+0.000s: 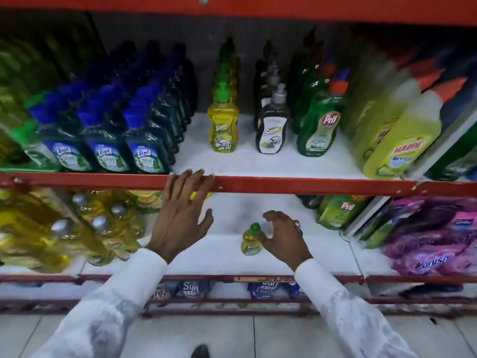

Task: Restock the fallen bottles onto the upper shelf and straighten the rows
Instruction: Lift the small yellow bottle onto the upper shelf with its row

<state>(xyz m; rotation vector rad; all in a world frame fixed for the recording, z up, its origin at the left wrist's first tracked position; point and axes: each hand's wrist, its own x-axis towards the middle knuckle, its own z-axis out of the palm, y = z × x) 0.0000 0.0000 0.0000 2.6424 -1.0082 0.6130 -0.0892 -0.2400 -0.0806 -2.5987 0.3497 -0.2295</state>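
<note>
A small yellow plastic bottle with a green cap (251, 240) stood on the lower white shelf (227, 254) near its front edge. The right hand (284, 237), grip wide and empty, curled just beside it; a clumsy closing could topple it. The left hand (180, 215) rested spread-fingered on the upper shelf's red front rail (309, 186).

Left hand (180, 218) flat, fingers spread, reaching forward; right hand (282, 235) curled half-open, empty.

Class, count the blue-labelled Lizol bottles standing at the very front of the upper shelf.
3, side by side at the shelf's left front: one on the left, one in the middle, one on the right. More stand in rows behind each, partly hidden and blurred.
</note>
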